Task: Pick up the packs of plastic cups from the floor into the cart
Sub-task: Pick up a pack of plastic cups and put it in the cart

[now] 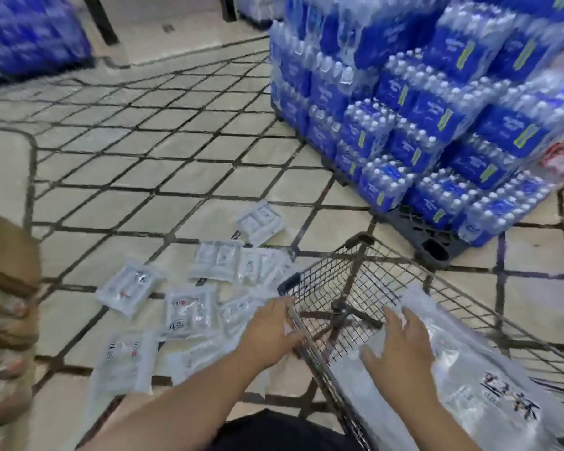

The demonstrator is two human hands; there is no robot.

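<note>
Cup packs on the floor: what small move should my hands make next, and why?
Probably reach the left hand down to the floor pack lying just beside it, next to the cart. The right hand lies flat, fingers spread, on a pack already in the cart, and several more lie outside it.

- A shop, likely a supermarket or wholesale store.
- Shrink-wrapped water packs stacked high on a dark pallet.
- A second blue stack at far left, blurred.
- Wire cart on a tiled floor.
</note>
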